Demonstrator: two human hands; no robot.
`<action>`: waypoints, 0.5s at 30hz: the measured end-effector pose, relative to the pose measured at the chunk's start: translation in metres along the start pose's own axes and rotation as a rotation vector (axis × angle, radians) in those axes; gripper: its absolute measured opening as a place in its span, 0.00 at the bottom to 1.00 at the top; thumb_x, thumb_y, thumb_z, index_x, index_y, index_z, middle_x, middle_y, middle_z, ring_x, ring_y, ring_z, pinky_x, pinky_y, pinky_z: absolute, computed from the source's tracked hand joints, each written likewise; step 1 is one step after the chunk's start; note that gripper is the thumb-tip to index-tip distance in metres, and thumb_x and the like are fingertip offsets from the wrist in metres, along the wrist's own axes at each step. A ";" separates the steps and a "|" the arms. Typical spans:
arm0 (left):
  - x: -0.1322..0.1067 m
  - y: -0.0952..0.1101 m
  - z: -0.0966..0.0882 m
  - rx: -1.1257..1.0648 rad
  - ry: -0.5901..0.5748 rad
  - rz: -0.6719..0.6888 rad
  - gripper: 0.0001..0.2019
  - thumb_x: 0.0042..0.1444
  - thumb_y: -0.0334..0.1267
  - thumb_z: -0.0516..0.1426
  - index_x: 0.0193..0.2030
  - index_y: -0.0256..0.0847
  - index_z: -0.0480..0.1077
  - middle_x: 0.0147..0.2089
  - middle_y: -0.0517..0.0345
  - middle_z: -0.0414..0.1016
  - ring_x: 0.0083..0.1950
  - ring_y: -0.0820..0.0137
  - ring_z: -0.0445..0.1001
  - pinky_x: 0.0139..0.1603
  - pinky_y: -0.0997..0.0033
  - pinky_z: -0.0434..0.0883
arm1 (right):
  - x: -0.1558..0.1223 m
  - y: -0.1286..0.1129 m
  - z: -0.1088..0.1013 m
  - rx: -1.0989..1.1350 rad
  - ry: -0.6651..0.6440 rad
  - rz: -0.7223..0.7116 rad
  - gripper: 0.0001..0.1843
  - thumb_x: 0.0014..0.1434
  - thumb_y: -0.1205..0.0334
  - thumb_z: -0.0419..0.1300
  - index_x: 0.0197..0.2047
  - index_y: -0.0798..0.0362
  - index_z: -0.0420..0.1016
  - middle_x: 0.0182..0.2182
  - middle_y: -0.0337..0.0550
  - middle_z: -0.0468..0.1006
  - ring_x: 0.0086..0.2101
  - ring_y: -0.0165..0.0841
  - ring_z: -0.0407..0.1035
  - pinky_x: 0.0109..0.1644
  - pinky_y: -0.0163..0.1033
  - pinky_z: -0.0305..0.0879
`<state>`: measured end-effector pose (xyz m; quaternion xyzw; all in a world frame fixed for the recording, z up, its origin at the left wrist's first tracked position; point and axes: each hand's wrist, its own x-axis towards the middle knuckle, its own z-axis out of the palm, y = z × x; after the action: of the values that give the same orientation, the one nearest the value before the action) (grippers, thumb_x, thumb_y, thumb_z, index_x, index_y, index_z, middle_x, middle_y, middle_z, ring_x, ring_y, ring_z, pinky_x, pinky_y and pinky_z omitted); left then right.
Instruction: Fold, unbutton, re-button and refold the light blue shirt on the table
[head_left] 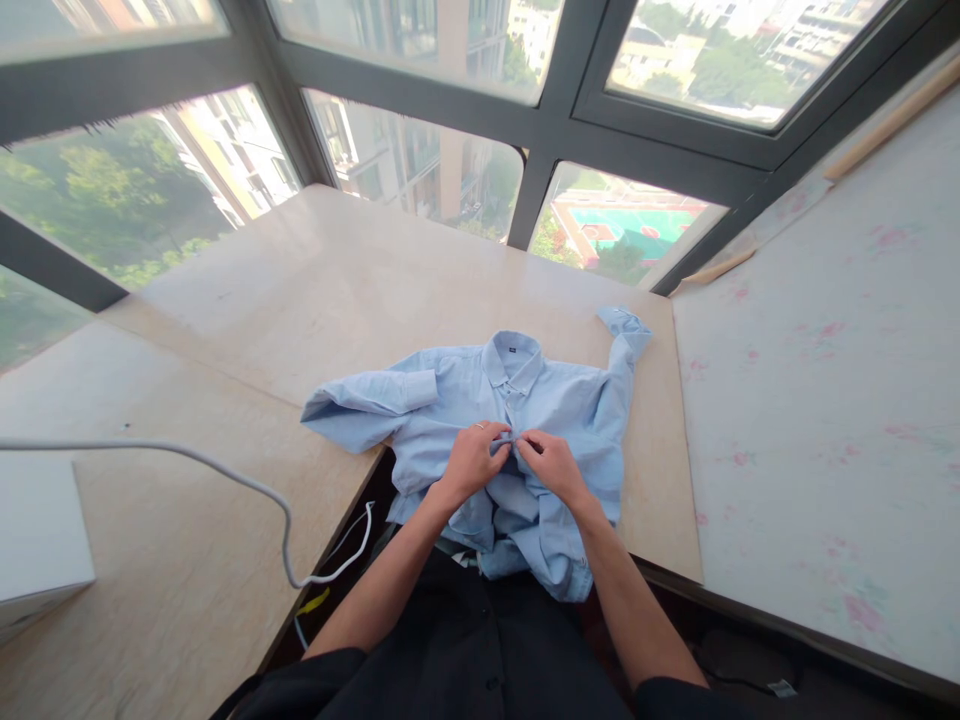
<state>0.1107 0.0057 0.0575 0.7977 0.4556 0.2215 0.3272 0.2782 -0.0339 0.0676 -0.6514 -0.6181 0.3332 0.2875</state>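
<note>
A light blue button-down shirt [450,400] lies front up on the stone ledge, its collar toward the window and its hem hanging over the near edge. The front is closed near the collar and parts below my hands. My left hand [476,460], with a ring on one finger, pinches the shirt's front edge at mid-chest. Close beside it, my right hand [551,462] pinches the other front edge, the fingertips of both hands nearly meeting. Any button between the fingers is too small to make out. One sleeve is folded back at left; the other stretches up at right.
The beige ledge [225,300] runs along grey-framed windows [420,85]. A white cable [247,480] crosses the left side and droops past the edge, near a white box [45,530]. At right stands a floral-papered wall [810,400]. A dark gap lies below the ledge.
</note>
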 end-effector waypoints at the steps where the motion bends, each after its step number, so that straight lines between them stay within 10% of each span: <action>1: 0.000 0.000 -0.001 0.001 -0.004 0.004 0.13 0.58 0.35 0.59 0.50 0.43 0.75 0.41 0.54 0.78 0.44 0.64 0.75 0.48 0.65 0.69 | 0.000 0.000 0.000 0.012 0.002 0.004 0.17 0.61 0.55 0.52 0.31 0.53 0.78 0.27 0.40 0.77 0.29 0.33 0.67 0.36 0.36 0.60; 15: 0.000 -0.003 0.002 -0.066 0.035 -0.035 0.09 0.59 0.32 0.58 0.41 0.42 0.80 0.38 0.54 0.80 0.39 0.66 0.76 0.44 0.68 0.69 | -0.002 0.002 0.006 0.009 0.059 -0.045 0.10 0.59 0.57 0.56 0.39 0.53 0.75 0.30 0.41 0.77 0.30 0.33 0.70 0.37 0.36 0.66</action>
<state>0.1101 0.0061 0.0535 0.7744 0.4676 0.2445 0.3492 0.2745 -0.0362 0.0629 -0.6458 -0.6223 0.3099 0.3158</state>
